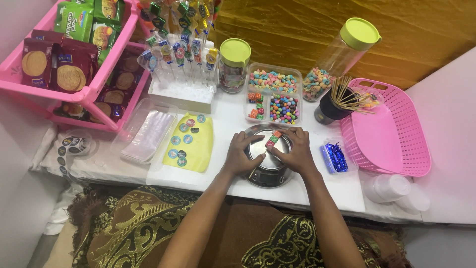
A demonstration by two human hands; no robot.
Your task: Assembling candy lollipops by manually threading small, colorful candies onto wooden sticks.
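Hands: your left hand (241, 154) and right hand (296, 150) pinch a colourful candy stick (272, 139) above the round steel scale (267, 166) on the white desk (223, 119).

Both bare forearms reach forward from the bottom of the view and draw together toward the middle. The left hand (241, 155) lies palm down, fingers spread and slightly curled, thumb angled inward. The right hand (296, 151) sits just beside it, also palm down, knuckles raised, fingers bent with the tips pinched close. The fingertips of the two hands nearly meet.
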